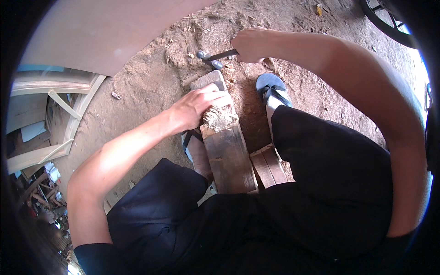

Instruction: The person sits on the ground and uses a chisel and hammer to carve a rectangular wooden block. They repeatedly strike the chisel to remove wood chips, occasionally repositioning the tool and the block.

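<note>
My right hand is closed round the dark, flat handle of a hammer, whose silvery head lies low over the dirt at the far end of a worn wooden plank. My left hand is curled over the plank's upper part, its fingers bent beside and over a pale, frayed clump of wood fibres; what exactly they grip is hidden. The plank runs lengthwise between my legs, with a second short wooden piece to its lower right.
My sandalled feet flank the plank on sandy ground strewn with chips. Pale wooden frames and a large flat board are at the upper left, assorted scraps at the lower left, a black wheel at the upper right.
</note>
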Motion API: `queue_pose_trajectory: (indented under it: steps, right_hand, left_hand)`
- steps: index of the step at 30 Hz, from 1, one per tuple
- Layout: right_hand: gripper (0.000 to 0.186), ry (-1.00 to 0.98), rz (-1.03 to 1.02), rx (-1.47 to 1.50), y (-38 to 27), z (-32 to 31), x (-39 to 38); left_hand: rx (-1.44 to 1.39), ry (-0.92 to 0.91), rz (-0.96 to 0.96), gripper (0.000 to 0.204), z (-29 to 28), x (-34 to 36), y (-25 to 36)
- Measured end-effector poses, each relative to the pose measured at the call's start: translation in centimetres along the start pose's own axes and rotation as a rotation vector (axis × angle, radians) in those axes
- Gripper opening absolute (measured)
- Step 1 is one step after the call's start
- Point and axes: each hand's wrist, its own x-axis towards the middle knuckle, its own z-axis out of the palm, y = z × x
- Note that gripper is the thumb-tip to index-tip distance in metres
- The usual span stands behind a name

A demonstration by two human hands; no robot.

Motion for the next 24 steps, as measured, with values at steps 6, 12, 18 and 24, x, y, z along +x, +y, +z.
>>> queue_pose_trajectory:
  steps: [6, 12, 18, 24]
  right_hand:
    - [0.032, 0.009, 0.010, -0.015, -0.2, -0.3, -0.5]
    - [0.029, 0.026, 0.001, 0.007, -0.1, -0.1, -0.5]
    - [0.022, 0.000, -0.061, -0.064, 0.1, -0.7, -0.2]
    - [0.020, 0.030, -0.055, -0.054, 0.0, -0.6, -0.7]
  left_hand:
    - [-0.085, -0.478, -0.233, 0.081, 1.1, 0.4, 2.6]
    - [-0.524, -0.089, -0.127, 0.062, 3.0, 0.7, 0.0]
    - [-0.554, 0.105, -0.461, 0.075, 0.9, 2.6, -1.2]
    - [-0.419, 0.303, -0.399, 0.076, -0.3, 2.8, -0.9]
